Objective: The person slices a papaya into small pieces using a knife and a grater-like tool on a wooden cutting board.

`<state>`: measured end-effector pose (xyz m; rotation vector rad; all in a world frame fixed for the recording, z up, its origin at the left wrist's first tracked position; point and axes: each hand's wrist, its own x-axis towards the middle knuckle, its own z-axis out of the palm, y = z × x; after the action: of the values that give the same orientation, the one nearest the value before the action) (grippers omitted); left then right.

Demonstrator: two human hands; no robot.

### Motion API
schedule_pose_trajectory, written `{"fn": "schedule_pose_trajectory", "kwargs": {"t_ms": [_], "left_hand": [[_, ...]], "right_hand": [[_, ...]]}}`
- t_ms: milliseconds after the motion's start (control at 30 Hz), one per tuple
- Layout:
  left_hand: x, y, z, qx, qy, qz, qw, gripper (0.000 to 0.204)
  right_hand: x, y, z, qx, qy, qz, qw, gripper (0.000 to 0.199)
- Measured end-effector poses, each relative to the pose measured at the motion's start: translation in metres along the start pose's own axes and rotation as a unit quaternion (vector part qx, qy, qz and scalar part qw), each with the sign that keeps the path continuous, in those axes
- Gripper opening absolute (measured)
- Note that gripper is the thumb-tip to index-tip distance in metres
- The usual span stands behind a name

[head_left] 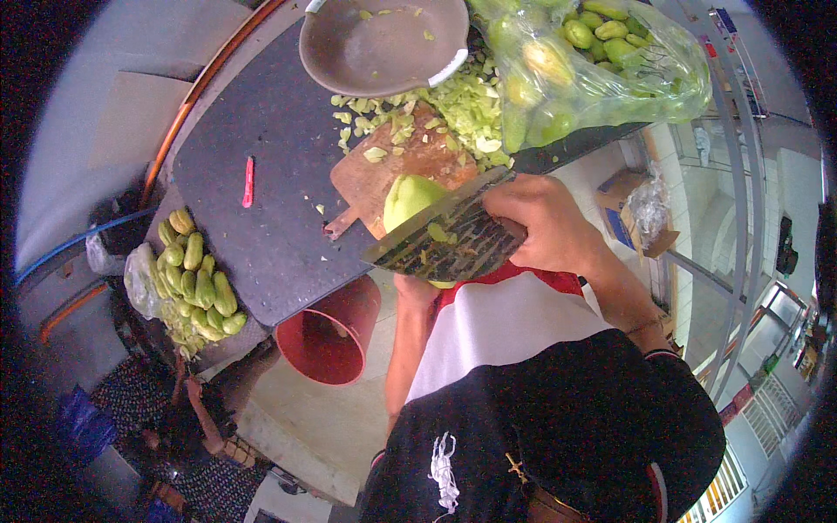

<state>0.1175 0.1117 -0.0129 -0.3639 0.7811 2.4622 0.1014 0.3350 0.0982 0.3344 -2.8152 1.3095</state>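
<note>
My right hand (549, 218) grips a broad cleaver (453, 231), its wide dark blade slanting across in front of me with wet green bits stuck to it. Behind the blade is a pale green, smooth fruit (410, 199), its top showing above the cleaver. My left hand (417, 289) comes up from below and holds the fruit, its fingers mostly hidden by the blade. Just beyond lies a wooden cutting board (362, 179) with a short handle. Chopped pale green pieces (471, 105) are heaped on and past the board.
A large grey-brown bowl (384, 48) stands at the far side of the dark table (253, 105). Green fruits fill a clear plastic bag (628, 96) at far right. More fruits (196, 283) are piled at left. A red-handled tool (248, 181) lies there; a red bucket (336, 336) stands below.
</note>
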Motion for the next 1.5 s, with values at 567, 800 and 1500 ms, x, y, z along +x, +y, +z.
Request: {"fn": "schedule_pose_trajectory", "kwargs": {"t_ms": [567,800,1500], "left_hand": [[0.034,0.019,0.055,-0.022,0.111,0.022,0.993,0.071],[0.028,0.009,0.031,-0.081,0.056,-0.042,0.994,0.062],[0.015,-0.004,0.009,-0.057,0.059,-0.035,0.996,0.069]], "right_hand": [[-0.012,0.01,0.024,0.038,0.075,0.047,0.995,0.015],[-0.004,-0.006,0.024,-0.15,-0.003,0.003,0.989,0.028],[-0.001,-0.002,0.049,-0.143,-0.064,0.054,0.986,0.025]]}}
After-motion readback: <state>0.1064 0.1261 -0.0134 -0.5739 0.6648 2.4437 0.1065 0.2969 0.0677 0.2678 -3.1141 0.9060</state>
